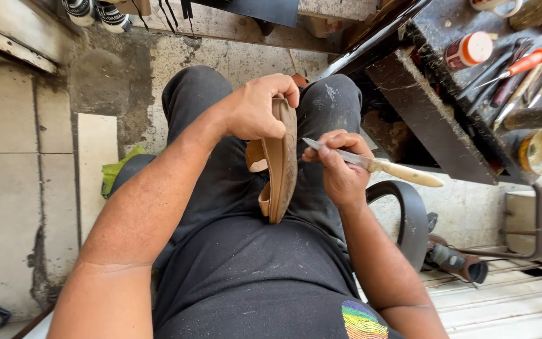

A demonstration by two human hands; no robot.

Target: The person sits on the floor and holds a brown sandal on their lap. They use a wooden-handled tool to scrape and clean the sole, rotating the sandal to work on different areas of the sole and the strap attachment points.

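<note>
Trimming looks to be our step: our left hand [255, 110] grips a tan shoe [278, 164] upright over our lap, sole edge turned toward the knife [371, 163] clenched in our right hand [341, 168]. Next, we judge, calls for a steady blade along that edge. A cluttered dark desk [434, 135] stands right; stained concrete floor [20, 188] lies left.

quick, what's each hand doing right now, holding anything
Left hand: closed around the top of a tan shoe, held on edge.
Right hand: closed on a knife, blade at the shoe's sole.
</note>
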